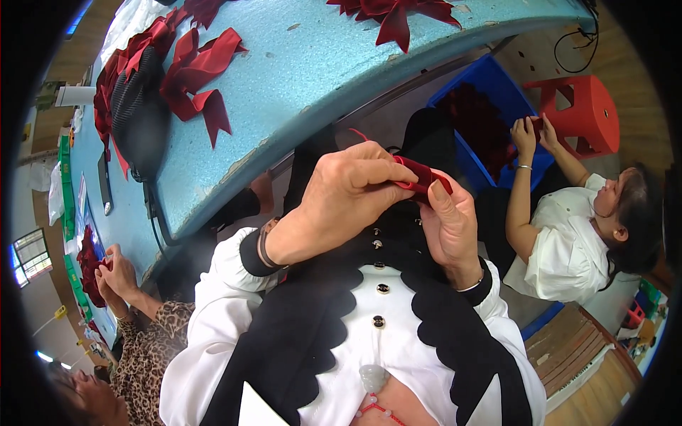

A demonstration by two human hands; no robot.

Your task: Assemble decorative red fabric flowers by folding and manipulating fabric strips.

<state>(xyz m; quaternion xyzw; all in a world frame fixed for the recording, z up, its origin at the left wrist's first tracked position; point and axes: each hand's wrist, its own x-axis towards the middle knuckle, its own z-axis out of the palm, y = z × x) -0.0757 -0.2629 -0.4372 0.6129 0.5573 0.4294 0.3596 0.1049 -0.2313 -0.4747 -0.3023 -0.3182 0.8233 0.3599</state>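
A dark red velvet ribbon (420,176) is folded into a loop between my two hands, held in front of my body below the table edge. My left hand (348,195) pinches the ribbon from the left, its fingers bent over the loop. From the right, my right hand (452,224) grips the other end, with the thumb raised along it. A thin red strip sticks up above my left knuckles. Part of the ribbon is hidden by my fingers.
A blue table (284,78) carries red ribbon bows (199,82) and a black ribbed device (138,113) with a cable. Right of me are a blue crate (490,78) of red pieces, a red stool (579,117) and a co-worker (568,241). Another co-worker (153,341) sits at left.
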